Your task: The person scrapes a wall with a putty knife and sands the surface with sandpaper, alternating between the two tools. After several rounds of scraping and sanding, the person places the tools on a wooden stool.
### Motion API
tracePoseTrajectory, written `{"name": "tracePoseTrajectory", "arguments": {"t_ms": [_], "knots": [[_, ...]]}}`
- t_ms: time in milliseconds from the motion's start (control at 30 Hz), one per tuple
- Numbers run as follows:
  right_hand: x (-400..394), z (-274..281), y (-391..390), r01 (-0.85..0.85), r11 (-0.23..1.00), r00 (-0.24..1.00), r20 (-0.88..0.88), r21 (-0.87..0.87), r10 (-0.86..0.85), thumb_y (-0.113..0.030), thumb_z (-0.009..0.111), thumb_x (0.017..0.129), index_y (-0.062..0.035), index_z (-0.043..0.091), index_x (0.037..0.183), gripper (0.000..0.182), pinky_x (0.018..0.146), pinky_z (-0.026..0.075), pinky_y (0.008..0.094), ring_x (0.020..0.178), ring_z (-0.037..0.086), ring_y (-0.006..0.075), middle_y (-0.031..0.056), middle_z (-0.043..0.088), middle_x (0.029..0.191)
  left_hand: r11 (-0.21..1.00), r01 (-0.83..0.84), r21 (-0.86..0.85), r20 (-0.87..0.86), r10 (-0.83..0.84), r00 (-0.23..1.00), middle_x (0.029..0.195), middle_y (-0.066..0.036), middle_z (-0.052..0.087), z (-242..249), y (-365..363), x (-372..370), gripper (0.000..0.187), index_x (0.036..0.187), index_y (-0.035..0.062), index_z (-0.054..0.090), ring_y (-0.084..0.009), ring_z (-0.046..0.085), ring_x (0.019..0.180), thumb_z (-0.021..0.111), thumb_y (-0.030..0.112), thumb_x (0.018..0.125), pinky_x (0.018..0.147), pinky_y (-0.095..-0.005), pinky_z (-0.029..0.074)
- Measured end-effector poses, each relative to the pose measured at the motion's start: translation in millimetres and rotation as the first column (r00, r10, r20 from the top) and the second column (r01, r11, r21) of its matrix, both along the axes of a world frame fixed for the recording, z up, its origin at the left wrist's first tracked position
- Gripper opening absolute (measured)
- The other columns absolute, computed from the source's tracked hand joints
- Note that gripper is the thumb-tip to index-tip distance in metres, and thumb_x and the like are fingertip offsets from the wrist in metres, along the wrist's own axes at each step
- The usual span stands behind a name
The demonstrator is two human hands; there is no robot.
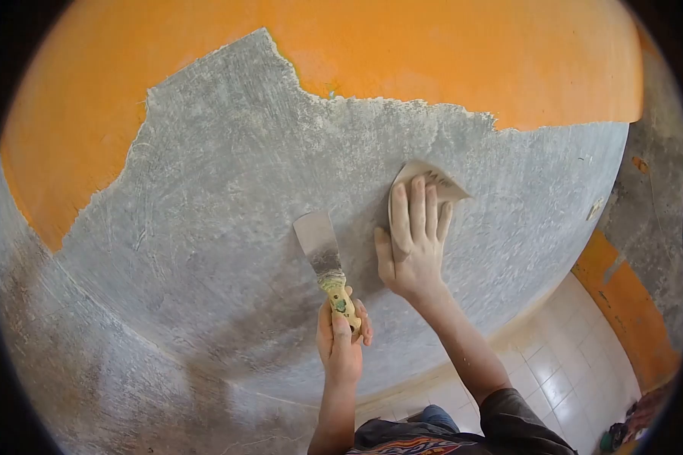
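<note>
My left hand [343, 337] is wrapped around the worn yellowish handle of a putty knife [322, 246]. Its broad metal blade points up, in front of the grey wall. To the right, my right hand [417, 254] holds a sheet of sandpaper [451, 186] against the wall under its outstretched fingers. The sheet's upper edge and right corner stick out past the fingertips, with dark print on its back. Around both hands the wall [228, 197] is bare grey and scuffed, with pale streaks.
Orange paint [448, 53] covers the upper wall and ends in a ragged, chipped edge. Another wall [129, 364] meets this one at lower left. White floor tiles [558, 371] lie at lower right, beside an orange band [630, 318] on a further wall.
</note>
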State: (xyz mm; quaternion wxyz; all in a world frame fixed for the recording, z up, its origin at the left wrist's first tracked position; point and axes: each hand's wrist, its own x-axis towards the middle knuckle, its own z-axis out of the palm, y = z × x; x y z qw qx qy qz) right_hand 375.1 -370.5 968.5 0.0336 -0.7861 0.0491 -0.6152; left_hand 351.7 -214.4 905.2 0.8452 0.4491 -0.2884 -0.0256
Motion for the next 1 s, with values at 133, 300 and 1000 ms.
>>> {"name": "tracePoseTrajectory", "arguments": {"t_ms": [133, 300, 1000], "knots": [[-9, -81, 25, -0.093, 0.995, 0.969, -0.227, 0.02, 0.095, -0.028, 0.06, 0.076, -0.0023, 0.049, 0.128, 0.059, 0.093, 0.03, 0.0594, 0.116, 0.045, 0.0386, 0.0226, 0.047, 0.126, 1.0, -0.028, 0.001, -0.03, 0.028, 0.999, 0.088, -0.006, 0.053, -6, 0, -1, 0.044, 0.127, 0.0031, 0.044, -0.0111, 0.048, 0.058, 0.041, 0.038, 0.1, 0.05, -0.0233, 0.039], [-19, -126, 29, -0.116, 0.993, 0.949, -0.291, 0.023, 0.118, -0.026, 0.059, 0.079, 0.0005, 0.05, 0.125, 0.054, 0.092, 0.031, 0.0599, 0.113, 0.046, 0.0388, 0.0238, 0.047, 0.124, 1.0, -0.004, 0.016, -0.101, 0.005, 0.995, 0.087, -0.006, 0.053, -15, 4, 2, 0.044, 0.125, 0.0028, 0.045, -0.0124, 0.05, 0.06, 0.041, 0.039, 0.1, 0.05, -0.0247, 0.04], [-11, 5, -24, -0.145, 0.975, 0.989, 0.007, 0.166, 0.146, -0.018, 0.048, 0.091, 0.0119, 0.018, 0.142, 0.066, 0.109, 0.013, 0.06, 0.137, 0.015, 0.0517, 0.0332, 0.019, 0.147, 0.982, 0.17, 0.087, -0.179, -0.152, 0.972, 0.075, -0.003, 0.051, -19, 10, -5, 0.031, 0.11, 0.0036, 0.05, -0.0128, 0.05, 0.051, 0.049, 0.032, 0.098, 0.046, -0.0267, 0.042]]}}
